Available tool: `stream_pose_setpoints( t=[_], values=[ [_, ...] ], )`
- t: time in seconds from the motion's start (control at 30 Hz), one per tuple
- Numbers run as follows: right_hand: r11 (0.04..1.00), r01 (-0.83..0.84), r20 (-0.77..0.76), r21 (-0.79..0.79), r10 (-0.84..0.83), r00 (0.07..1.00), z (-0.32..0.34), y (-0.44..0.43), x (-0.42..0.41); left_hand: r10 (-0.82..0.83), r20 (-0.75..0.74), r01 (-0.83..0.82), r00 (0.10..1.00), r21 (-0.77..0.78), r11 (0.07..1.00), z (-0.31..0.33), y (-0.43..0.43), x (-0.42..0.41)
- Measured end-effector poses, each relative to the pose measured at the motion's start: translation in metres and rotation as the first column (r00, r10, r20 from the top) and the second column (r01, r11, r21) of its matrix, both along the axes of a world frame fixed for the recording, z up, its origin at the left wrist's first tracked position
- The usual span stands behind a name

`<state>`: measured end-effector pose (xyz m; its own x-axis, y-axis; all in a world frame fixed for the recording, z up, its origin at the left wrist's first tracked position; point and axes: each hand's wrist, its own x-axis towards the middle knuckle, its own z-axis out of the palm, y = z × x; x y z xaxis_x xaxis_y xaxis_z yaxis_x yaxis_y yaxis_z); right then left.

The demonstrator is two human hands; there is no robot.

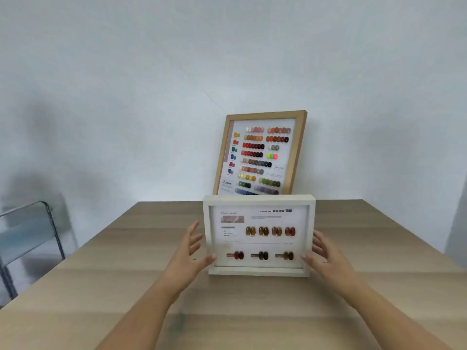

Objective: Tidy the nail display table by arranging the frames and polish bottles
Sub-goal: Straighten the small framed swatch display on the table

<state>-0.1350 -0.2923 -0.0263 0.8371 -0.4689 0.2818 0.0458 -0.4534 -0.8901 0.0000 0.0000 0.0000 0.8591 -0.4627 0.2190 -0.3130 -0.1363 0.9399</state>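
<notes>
A white shadow-box frame [259, 239] with brown nail samples stands upright on the wooden table [121, 276], facing me. Behind it a larger light-wood frame [262, 157] holding a chart of many coloured nail tips leans against the wall, its bottom hidden by the white frame. My left hand [189, 251] is at the white frame's left side and my right hand [327, 252] at its right side. Both have fingers spread, with only the thumbs touching the lower corners. No polish bottles are in view.
A folding chair [27, 231] with a clear seat back and dark metal legs stands off the table's left edge. White walls meet in a corner behind the frames. The table's right back corner sits near the wall.
</notes>
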Motion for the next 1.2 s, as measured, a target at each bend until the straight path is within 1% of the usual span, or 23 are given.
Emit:
stream_pose_setpoints(
  t=[0.07, 0.1, 0.17, 0.23, 0.33, 0.43, 0.5, 0.57, 0.67, 0.8, 0.9, 1.0, 1.1, 1.2],
  values=[
    [1.0, 0.007, 0.008, -0.018, -0.007, 1.0, -0.001, 0.003, 0.008, -0.026, -0.007, 0.026, 1.0, 0.022, 0.999, -0.001, -0.009, 0.001],
    [0.999, 0.037, 0.004, -0.039, -0.037, 0.999, -0.003, 0.002, 0.012, -0.018, 0.002, 0.017, 1.0, 0.047, 0.999, -0.004, -0.013, 0.004],
    [0.994, 0.091, 0.017, -0.06, -0.09, 0.996, -0.006, 0.001, 0.018, 0.031, 0.019, -0.032, 0.999, 0.045, 0.998, -0.011, -0.021, 0.013],
    [0.984, 0.141, 0.039, -0.109, -0.137, 0.99, -0.009, 0.003, 0.018, 0.058, 0.024, -0.058, 0.998, 0.002, 0.998, -0.018, -0.026, 0.015],
    [0.965, 0.191, 0.106, -0.179, -0.174, 0.979, -0.01, 0.009, 0.013, 0.036, 0.037, -0.033, 0.999, -0.079, 0.996, -0.024, -0.025, 0.015],
    [0.956, 0.194, 0.127, -0.222, -0.168, 0.977, -0.004, 0.023, 0.006, 0.0, 0.036, 0.004, 0.999, -0.125, 0.992, -0.023, -0.011, 0.021],
    [0.951, 0.174, 0.13, -0.254, -0.145, 0.981, 0.002, 0.042, 0.008, 0.005, 0.052, 0.002, 0.999, -0.13, 0.991, -0.019, 0.007, 0.028],
    [0.957, 0.148, 0.153, -0.249, -0.113, 0.982, 0.008, 0.067, 0.017, 0.042, 0.082, -0.03, 0.996, -0.137, 0.99, -0.012, 0.03, 0.035],
    [0.964, 0.068, 0.186, -0.256, -0.02, 0.982, 0.012, 0.11, 0.045, 0.148, 0.098, -0.133, 0.984, -0.142, 0.981, -0.004, 0.075, 0.051],
    [0.971, -0.018, 0.16, -0.239, 0.057, 0.985, 0.012, 0.163, 0.099, 0.234, 0.107, -0.226, 0.966, -0.088, 0.97, 0.005, 0.132, 0.082],
    [0.978, -0.052, 0.177, -0.2, 0.088, 0.98, 0.013, 0.194, 0.143, 0.327, 0.107, -0.323, 0.939, -0.053, 0.945, 0.012, 0.162, 0.111],
    [0.985, -0.075, 0.183, -0.155, 0.103, 0.978, 0.012, 0.212, 0.188, 0.41, 0.111, -0.41, 0.905, -0.028, 0.912, 0.013, 0.177, 0.145],
    [0.992, -0.087, 0.169, -0.087, 0.101, 0.98, 0.004, 0.217, 0.226, 0.48, 0.089, -0.477, 0.873, -0.048, 0.877, 0.008, 0.174, 0.173],
    [0.996, -0.082, 0.15, -0.029, 0.085, 0.985, -0.003, 0.216, 0.256, 0.49, 0.047, -0.486, 0.871, -0.075, 0.871, -0.002, 0.168, 0.195]
  ],
)
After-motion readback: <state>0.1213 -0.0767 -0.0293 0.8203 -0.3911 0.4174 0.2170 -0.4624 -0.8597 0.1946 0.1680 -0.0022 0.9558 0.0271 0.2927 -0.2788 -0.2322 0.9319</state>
